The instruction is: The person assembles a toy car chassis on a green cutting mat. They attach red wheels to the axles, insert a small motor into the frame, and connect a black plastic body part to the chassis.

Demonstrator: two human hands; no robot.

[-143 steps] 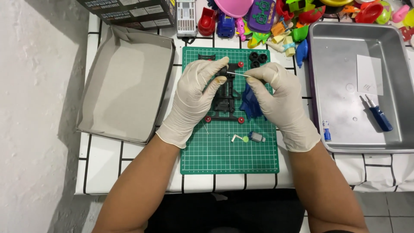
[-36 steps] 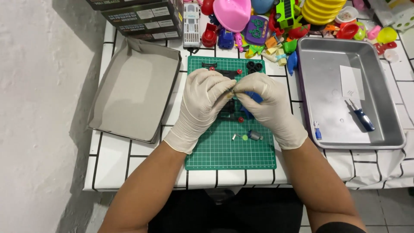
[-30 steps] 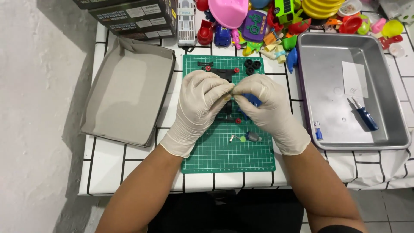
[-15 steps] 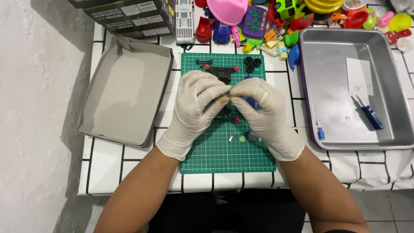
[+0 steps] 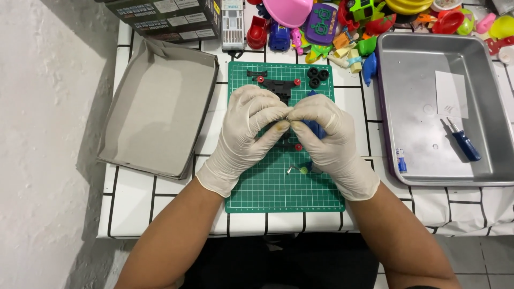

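Both gloved hands, the left hand [image 5: 249, 131] and right hand [image 5: 329, 136], meet over the green mat [image 5: 284, 190], fingers pinched shut on a tiny part too small to make out.

We see both hands in thin, cream-white disposable gloves: left hand [image 5: 249, 131] at 9 o'clock, right hand [image 5: 332, 140] at 3 o'clock. Glove cuffs end loosely at the wrists, slightly wrinkled. Forearms bare, no sleeves, no watch or jewellery showing.
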